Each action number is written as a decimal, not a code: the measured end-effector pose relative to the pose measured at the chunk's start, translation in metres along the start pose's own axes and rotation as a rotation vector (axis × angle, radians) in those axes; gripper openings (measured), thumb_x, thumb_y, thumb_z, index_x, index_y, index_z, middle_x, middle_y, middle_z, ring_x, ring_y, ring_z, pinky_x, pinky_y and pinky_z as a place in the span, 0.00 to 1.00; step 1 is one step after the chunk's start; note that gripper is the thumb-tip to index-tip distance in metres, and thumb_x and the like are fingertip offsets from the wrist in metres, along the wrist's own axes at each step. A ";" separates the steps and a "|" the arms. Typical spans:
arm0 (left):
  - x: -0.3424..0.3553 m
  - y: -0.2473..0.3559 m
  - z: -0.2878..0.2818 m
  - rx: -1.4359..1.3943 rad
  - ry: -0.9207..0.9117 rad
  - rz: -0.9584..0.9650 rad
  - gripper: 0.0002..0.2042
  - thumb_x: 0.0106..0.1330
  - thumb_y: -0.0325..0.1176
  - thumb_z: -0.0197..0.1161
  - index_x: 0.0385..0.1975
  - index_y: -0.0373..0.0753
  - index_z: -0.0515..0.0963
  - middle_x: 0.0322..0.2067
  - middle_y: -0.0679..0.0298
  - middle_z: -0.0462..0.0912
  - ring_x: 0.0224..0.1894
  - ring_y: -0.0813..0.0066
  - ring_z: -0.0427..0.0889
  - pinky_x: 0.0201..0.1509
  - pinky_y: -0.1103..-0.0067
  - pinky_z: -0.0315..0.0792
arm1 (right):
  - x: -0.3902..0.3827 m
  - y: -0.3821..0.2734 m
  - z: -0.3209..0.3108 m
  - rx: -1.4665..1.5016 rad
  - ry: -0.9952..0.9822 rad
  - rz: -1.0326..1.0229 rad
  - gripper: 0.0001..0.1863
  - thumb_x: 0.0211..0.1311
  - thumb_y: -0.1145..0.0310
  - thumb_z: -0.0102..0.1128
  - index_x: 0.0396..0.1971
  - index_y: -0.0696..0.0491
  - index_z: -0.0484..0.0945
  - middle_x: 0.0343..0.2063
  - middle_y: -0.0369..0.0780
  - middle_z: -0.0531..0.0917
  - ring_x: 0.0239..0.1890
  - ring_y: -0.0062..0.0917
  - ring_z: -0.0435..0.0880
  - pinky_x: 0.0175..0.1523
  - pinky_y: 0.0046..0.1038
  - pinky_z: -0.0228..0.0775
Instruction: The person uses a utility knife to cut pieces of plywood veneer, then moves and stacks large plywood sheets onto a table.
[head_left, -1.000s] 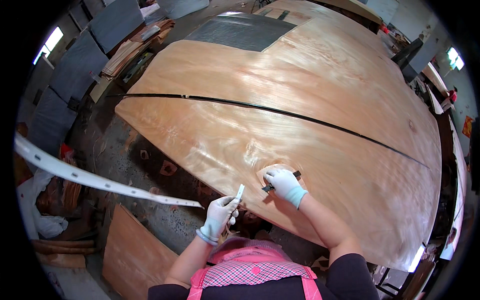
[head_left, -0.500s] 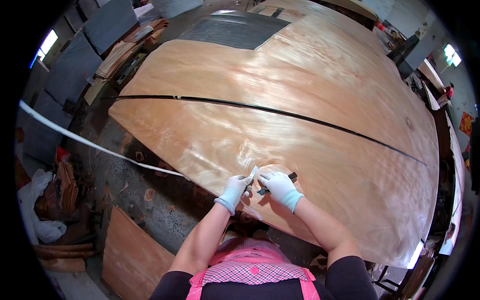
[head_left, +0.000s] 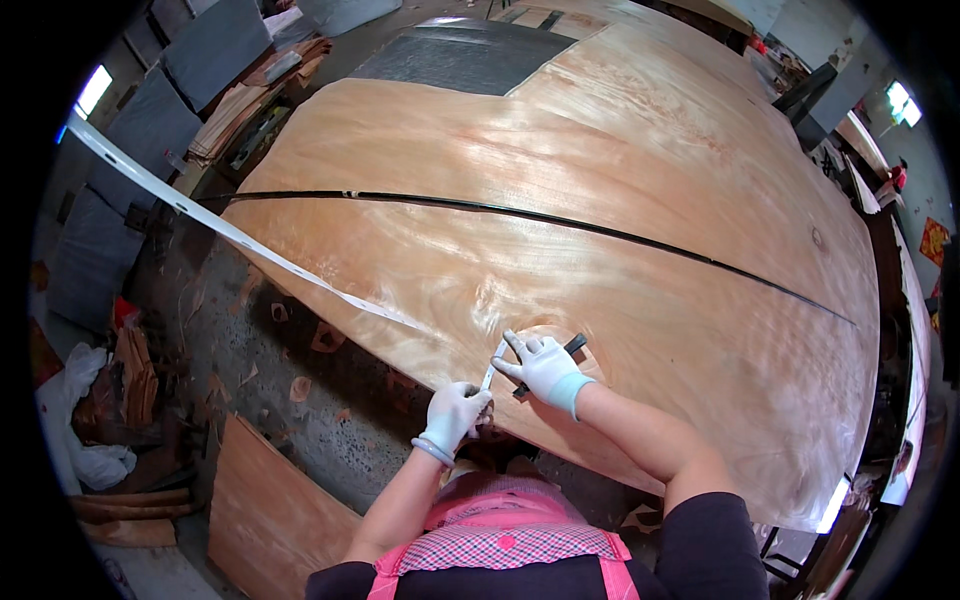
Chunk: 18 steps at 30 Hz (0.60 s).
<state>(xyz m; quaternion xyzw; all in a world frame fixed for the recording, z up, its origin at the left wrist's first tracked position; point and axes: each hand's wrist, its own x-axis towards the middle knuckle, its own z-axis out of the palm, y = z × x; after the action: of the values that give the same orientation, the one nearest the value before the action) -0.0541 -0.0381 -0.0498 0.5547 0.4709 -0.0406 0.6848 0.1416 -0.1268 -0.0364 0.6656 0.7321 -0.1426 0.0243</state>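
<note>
My left hand (head_left: 455, 414), in a white glove with a light blue cuff, is at the near edge of a large wood veneer sheet (head_left: 650, 310). Its fingers pinch the lower end of a short white tape strip (head_left: 492, 370). In a matching glove, my right hand (head_left: 545, 370) rests on the sheet, its fingertips against the strip's upper part. Under that palm a dark, flat tool (head_left: 575, 345) pokes out at both ends; its exact kind is hidden. A round, paler patch (head_left: 590, 365) of wood lies beneath the right hand.
From the upper left a long white tape (head_left: 250, 245) with small holes hangs over the sheet. A thin black strip (head_left: 500, 209) crosses the veneer, and a dark grey panel (head_left: 465, 58) lies at the far side. A wood board (head_left: 270, 500) leans at lower left, near plastic bags (head_left: 85, 440).
My left hand has drawn back toward me and left, stretching the short strip between both hands. My right hand has shifted slightly left. The long tape's end has swung right over the sheet.
</note>
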 end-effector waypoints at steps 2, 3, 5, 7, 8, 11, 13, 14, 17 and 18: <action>0.004 0.000 -0.007 0.506 0.151 0.206 0.13 0.66 0.38 0.57 0.28 0.34 0.81 0.26 0.56 0.83 0.21 0.71 0.81 0.27 0.74 0.74 | 0.002 -0.002 0.006 -0.011 0.004 -0.001 0.32 0.55 0.57 0.62 0.63 0.35 0.68 0.68 0.51 0.58 0.64 0.43 0.68 0.63 0.40 0.63; 0.007 0.001 -0.011 1.012 0.297 0.412 0.15 0.65 0.42 0.56 0.28 0.36 0.82 0.27 0.53 0.84 0.22 0.68 0.82 0.29 0.70 0.75 | 0.001 -0.002 0.008 -0.031 0.021 0.006 0.33 0.54 0.57 0.64 0.63 0.36 0.68 0.68 0.51 0.59 0.65 0.43 0.67 0.63 0.41 0.63; 0.017 0.008 -0.042 0.974 0.323 0.276 0.16 0.62 0.43 0.55 0.28 0.37 0.82 0.20 0.54 0.82 0.20 0.66 0.83 0.30 0.71 0.76 | 0.001 -0.003 0.008 -0.053 0.041 0.009 0.35 0.52 0.56 0.65 0.63 0.36 0.68 0.68 0.50 0.59 0.65 0.44 0.66 0.64 0.41 0.62; 0.013 0.020 -0.051 0.869 0.335 0.244 0.13 0.62 0.39 0.55 0.26 0.35 0.82 0.16 0.56 0.81 0.17 0.69 0.81 0.26 0.74 0.75 | 0.001 -0.004 0.004 0.028 0.015 0.026 0.37 0.49 0.54 0.68 0.63 0.37 0.68 0.68 0.50 0.59 0.66 0.43 0.66 0.65 0.41 0.60; 0.008 0.030 -0.047 0.871 0.332 0.243 0.13 0.62 0.39 0.55 0.26 0.35 0.82 0.16 0.56 0.81 0.17 0.69 0.81 0.26 0.74 0.75 | 0.001 -0.003 0.005 0.030 0.014 0.029 0.37 0.49 0.54 0.68 0.63 0.37 0.68 0.68 0.50 0.59 0.66 0.43 0.66 0.65 0.41 0.60; -0.008 0.051 -0.030 0.739 0.163 0.108 0.11 0.61 0.35 0.56 0.26 0.34 0.81 0.16 0.58 0.81 0.16 0.72 0.81 0.23 0.75 0.73 | -0.004 0.003 0.016 0.092 0.081 0.039 0.39 0.47 0.53 0.69 0.63 0.37 0.68 0.68 0.50 0.59 0.65 0.43 0.66 0.65 0.41 0.60; -0.013 0.053 -0.037 0.679 0.128 0.023 0.11 0.60 0.34 0.56 0.27 0.33 0.82 0.16 0.58 0.81 0.16 0.72 0.81 0.22 0.76 0.73 | -0.007 0.007 0.026 -0.018 0.209 0.007 0.36 0.49 0.53 0.67 0.62 0.37 0.69 0.66 0.48 0.63 0.57 0.39 0.74 0.55 0.37 0.68; -0.013 0.049 -0.051 0.634 0.114 0.000 0.11 0.60 0.34 0.57 0.27 0.32 0.82 0.16 0.57 0.81 0.16 0.72 0.80 0.22 0.76 0.74 | -0.003 0.001 0.021 -0.039 0.188 -0.002 0.36 0.50 0.52 0.66 0.62 0.38 0.69 0.66 0.48 0.63 0.58 0.39 0.73 0.55 0.37 0.68; -0.016 0.050 -0.082 0.807 0.283 -0.054 0.10 0.59 0.31 0.58 0.23 0.29 0.80 0.13 0.57 0.79 0.17 0.73 0.81 0.21 0.77 0.73 | -0.004 -0.004 0.015 -0.020 0.169 0.042 0.33 0.52 0.56 0.64 0.61 0.38 0.69 0.66 0.48 0.63 0.58 0.39 0.74 0.54 0.36 0.68; -0.019 0.049 -0.087 0.654 0.281 -0.037 0.09 0.61 0.30 0.60 0.26 0.31 0.81 0.14 0.61 0.79 0.15 0.76 0.77 0.18 0.79 0.70 | -0.004 -0.003 0.015 -0.017 0.176 0.046 0.33 0.52 0.56 0.64 0.61 0.38 0.69 0.66 0.48 0.63 0.58 0.39 0.74 0.54 0.36 0.68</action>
<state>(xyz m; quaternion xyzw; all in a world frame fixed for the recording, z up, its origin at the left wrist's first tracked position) -0.0883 0.0407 0.0039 0.7360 0.5325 -0.1249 0.3989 0.1366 -0.1348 -0.0497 0.6919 0.7172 -0.0767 -0.0312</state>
